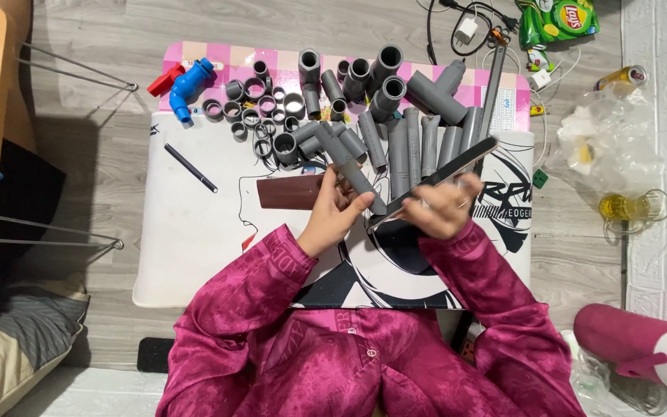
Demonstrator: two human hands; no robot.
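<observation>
The left hand (339, 210) reaches forward from a magenta sleeve, its fingers curled around a short grey pipe piece (355, 173) that slants away from the body, the thumb pressed along the pipe's near end. The right hand (443, 207) is closed on a long flat file (443, 174) whose blade runs diagonally up to the right; its lower end meets the near end of the pipe, so the two hands sit close together over the middle of the work surface.

That surface is a white low table (194, 232) with a black printed drawing, standing on a grey wood-look floor. A brown rectangular sheet (291, 191) lies just left of the left hand, and a black pen (191, 167) lies further left. Along the far edge, on a pink checked sheet, lie many grey pipe fittings and rings (272, 108), a row of pipe lengths (418, 143) and a blue valve with a red handle (187, 86).

To the right, on the floor, a glass mug (633, 207) holds yellow liquid, and a pink bottle (642, 349) lies nearer
</observation>
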